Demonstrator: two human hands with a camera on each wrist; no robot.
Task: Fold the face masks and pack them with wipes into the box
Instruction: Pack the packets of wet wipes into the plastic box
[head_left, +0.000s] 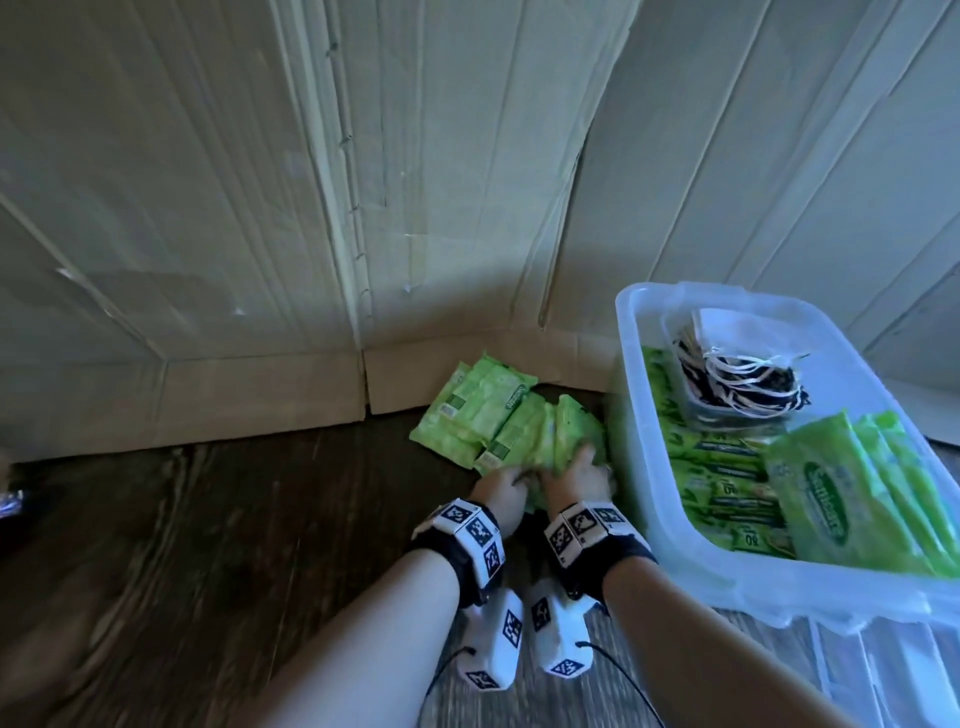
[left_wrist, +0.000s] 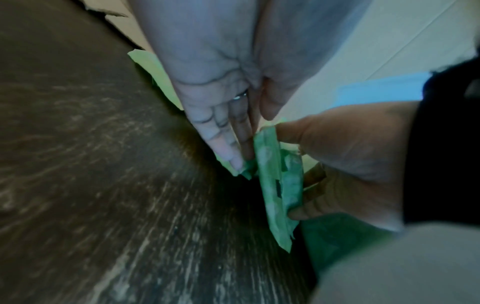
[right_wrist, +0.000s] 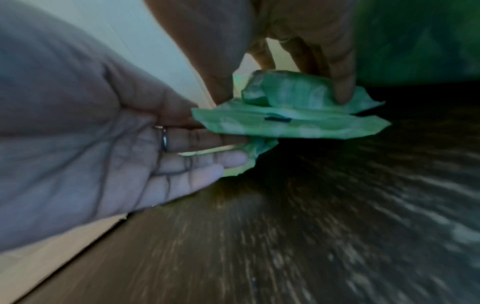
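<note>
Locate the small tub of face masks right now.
Head view, right side: the small tub of face masks sits inside the clear plastic box, at its far end, on top of green wipe packs.

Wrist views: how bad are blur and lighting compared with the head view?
Head view: wipe packs and box readable, floor smeared at left, walls bowed by the wide lens. Left wrist view: dim, soft, floor streaked. Right wrist view: the same, and print on the gripped packs is illegible.

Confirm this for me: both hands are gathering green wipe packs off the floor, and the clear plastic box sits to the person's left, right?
Not quite. Both hands, left and right, are on the green wipe packs on the floor, but the clear plastic box sits to the person's right, as the head view shows.
</note>
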